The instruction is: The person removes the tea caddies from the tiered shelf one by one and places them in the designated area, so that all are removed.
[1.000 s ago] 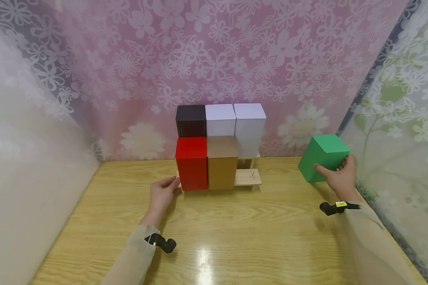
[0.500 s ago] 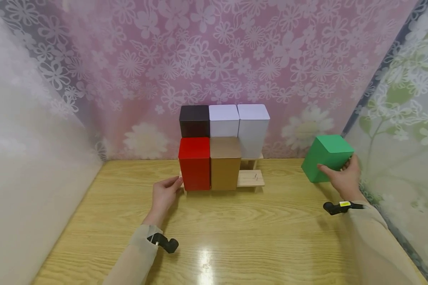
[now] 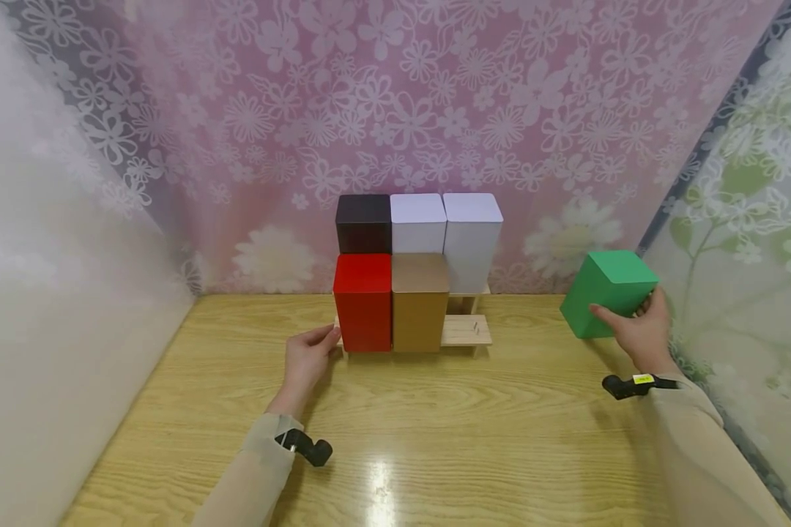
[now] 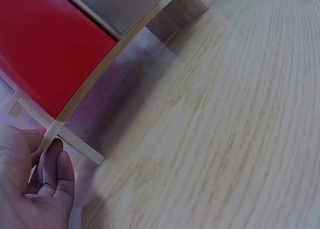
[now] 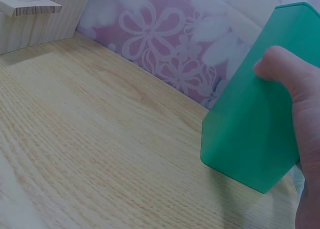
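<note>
On the right of the head view, my right hand (image 3: 642,337) grips a green box (image 3: 609,293), thumb on its near face and fingers round its right side. In the right wrist view the green box (image 5: 250,124) leans, its lower edge close over the table. My left hand (image 3: 308,360) pinches the left end of a stepped wooden rack (image 3: 464,331). Thumb above and fingers below that shelf end show in the left wrist view. Beside this hand, a red box (image 3: 364,311) stands on the lower shelf, with a brown box (image 3: 418,311) to its right.
A black box (image 3: 364,223), a short white box (image 3: 418,223) and a taller white box (image 3: 471,245) line the rack's upper step. Small pegs rise from the bare right end of the lower shelf. Floral curtains (image 3: 409,110) hang behind the wood-grain table (image 3: 468,432).
The head view has swung slightly, so everything sits a little further right in it. Both hands keep their holds, and neither the rack nor the green box has visibly moved on the table.
</note>
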### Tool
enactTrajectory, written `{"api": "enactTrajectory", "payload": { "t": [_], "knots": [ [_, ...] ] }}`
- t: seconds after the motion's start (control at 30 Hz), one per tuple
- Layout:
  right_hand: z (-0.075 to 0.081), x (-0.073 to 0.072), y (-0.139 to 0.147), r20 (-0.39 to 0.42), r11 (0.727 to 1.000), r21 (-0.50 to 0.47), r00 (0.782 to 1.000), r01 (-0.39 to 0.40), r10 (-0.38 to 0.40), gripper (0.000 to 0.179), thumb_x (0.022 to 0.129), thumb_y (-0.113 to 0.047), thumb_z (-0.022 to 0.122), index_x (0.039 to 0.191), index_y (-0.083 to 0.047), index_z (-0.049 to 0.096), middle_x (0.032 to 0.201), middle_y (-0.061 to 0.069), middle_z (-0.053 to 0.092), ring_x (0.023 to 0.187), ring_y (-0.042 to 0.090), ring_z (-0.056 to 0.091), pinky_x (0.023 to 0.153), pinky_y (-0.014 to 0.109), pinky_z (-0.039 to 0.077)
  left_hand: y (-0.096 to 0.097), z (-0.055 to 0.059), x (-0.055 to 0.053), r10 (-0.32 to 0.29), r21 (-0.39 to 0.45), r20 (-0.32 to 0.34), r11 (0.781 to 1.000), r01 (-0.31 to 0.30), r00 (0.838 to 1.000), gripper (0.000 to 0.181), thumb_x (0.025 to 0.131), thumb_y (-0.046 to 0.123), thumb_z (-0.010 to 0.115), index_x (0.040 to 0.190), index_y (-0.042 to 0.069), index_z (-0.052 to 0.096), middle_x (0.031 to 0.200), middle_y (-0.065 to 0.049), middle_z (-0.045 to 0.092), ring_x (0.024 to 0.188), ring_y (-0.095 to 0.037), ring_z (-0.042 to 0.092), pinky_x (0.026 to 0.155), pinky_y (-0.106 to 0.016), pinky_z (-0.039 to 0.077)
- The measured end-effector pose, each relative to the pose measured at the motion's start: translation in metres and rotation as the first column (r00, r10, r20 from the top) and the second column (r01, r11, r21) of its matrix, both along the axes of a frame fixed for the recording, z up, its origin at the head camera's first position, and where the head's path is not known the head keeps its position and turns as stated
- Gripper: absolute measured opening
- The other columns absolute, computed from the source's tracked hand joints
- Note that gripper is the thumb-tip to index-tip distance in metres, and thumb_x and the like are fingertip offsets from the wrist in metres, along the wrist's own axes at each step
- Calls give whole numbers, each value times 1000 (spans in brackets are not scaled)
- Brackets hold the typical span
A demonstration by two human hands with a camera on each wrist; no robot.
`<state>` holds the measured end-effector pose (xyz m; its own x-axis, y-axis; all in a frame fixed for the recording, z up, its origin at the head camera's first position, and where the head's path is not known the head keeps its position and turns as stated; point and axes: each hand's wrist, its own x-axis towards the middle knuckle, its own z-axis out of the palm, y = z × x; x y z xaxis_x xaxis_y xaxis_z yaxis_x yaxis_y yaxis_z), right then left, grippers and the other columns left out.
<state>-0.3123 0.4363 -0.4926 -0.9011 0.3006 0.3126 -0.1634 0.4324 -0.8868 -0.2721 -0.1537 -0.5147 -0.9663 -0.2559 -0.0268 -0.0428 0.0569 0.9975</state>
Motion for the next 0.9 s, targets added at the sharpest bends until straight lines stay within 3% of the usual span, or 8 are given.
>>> {"api": "enactTrajectory", "payload": {
  "t": [0.3,0.4,0.63,0.9],
  "knots": [
    [7,5,1,25,999,-3,999,-48,48,98,94,-18,84,168,-31,21,167,14,32,152,34,33,121,62,33,-1,-2,-2,-3,-8,2,1000,3,1000,31,100,15,77,124,-5,76,123,-23,73,97,-22,75,83,-33,65],
    [13,9,-1,57,999,-23,997,-48,49,102,95,-20,83,169,-30,13,170,14,25,154,35,28,122,62,32,-2,-3,-3,0,-17,5,1000,0,1000,31,100,15,77,124,-4,76,122,-22,73,96,-22,75,82,-33,65],
    [26,24,0,101,1000,-7,995,1,0,108,97,-22,80,171,-18,1,175,13,12,159,33,19,129,52,22,-2,-5,-5,-2,-30,4,1000,2,1000,33,100,18,78,125,-4,76,122,-21,74,95,-22,75,81,-32,65],
    [43,46,-5,101,998,23,993,56,-58,109,95,-25,83,171,-23,5,175,2,16,159,23,19,129,37,23,-3,-7,-8,-4,-12,9,1000,4,1000,30,100,15,78,123,-4,77,121,-21,74,93,-18,75,82,-33,65]
  ]
}}
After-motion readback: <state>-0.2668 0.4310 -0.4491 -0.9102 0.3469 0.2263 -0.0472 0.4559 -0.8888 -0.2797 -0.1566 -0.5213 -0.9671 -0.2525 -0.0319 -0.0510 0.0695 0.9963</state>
